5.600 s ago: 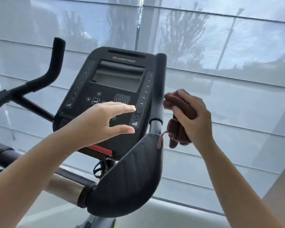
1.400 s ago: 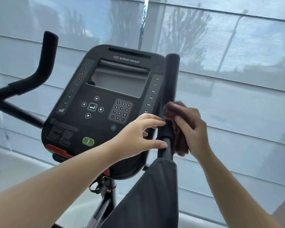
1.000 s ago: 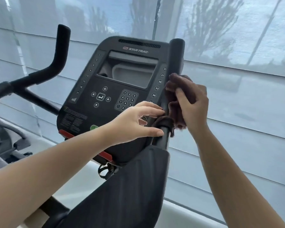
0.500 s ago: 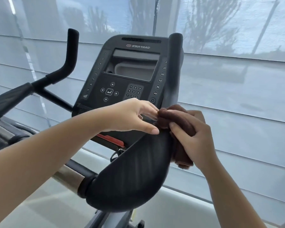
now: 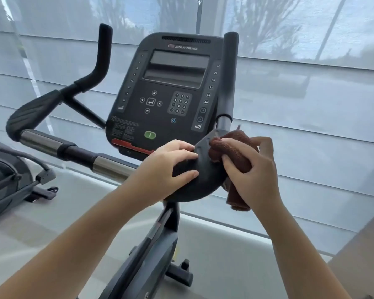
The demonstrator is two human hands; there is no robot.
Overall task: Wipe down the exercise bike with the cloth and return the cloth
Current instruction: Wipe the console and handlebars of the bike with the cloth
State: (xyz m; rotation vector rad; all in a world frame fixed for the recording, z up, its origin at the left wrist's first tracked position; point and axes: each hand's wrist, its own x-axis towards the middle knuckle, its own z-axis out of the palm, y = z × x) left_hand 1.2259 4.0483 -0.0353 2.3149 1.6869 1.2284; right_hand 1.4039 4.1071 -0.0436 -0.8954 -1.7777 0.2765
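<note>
- Exercise bike (image 5: pixel 153 253): stands before a blinded window (image 5: pixel 311 100) and fills the middle of our view. Another machine (image 5: pixel 7 180) sits low at the left.
- Console (image 5: pixel 171 100): dark, screen blank, no hand on it. We judge its face is not yet wiped.
- Right elbow pad (image 5: pixel 203 171): black, curved, ribbed, just below the upright grip (image 5: pixel 228 78). This is the work site now. A second ago the wiping was at the foot of that grip, so the pass has come down off the post onto the pad.
- Left elbow pad (image 5: pixel 30 113): far side, untouched in this view. Much of the bike is left, so returning the cloth looks a long way off.
- Left hand (image 5: pixel 166 167): rests on top of the right pad. It was hovering by the grip a moment back and now seems to be steadying the pad.
- Right hand (image 5: pixel 255 171): holds the cloth against the pad's outer edge.
- Cloth (image 5: pixel 231 145): brown terry, bunched into a thick roll, one end hanging below the hand. It touches the pad's right rim.
- Fingers (image 5: pixel 188 148): the left ones lie fairly straight and close together, thumb apart below them. The right ones are curled tight round the cloth.
</note>
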